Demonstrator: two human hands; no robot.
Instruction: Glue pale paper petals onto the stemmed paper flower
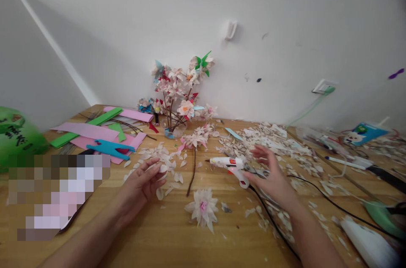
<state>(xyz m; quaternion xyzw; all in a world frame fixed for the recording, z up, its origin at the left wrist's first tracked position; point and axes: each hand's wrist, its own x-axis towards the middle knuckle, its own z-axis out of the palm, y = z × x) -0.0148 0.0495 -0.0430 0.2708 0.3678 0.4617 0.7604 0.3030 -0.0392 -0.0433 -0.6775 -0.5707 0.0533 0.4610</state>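
Over the loose pale petals [179, 176] on the left, my left hand [142, 183] has its thumb and index finger pinched at a white petal [162, 168]. My right hand [272, 175] is open, its fingers apart, just right of a white hot glue gun [226, 162]. The glue gun lies on the table with its nozzle toward the left, and my thumb is close to its handle. Between my hands, nearer to me, rests a white paper-like flower [202, 206] with a pink centre. Behind it lies a flower on a brown stem [191, 170].
Flower stems stand in a clear vase [171, 129] by the wall. Pink and green paper strips [91, 130] and blue scissors-like pliers [111, 148] lie left, beside a green bag [19, 137]. Petal scraps [266, 139] and a black cord [274, 221] spread right, near a pen [347, 162].
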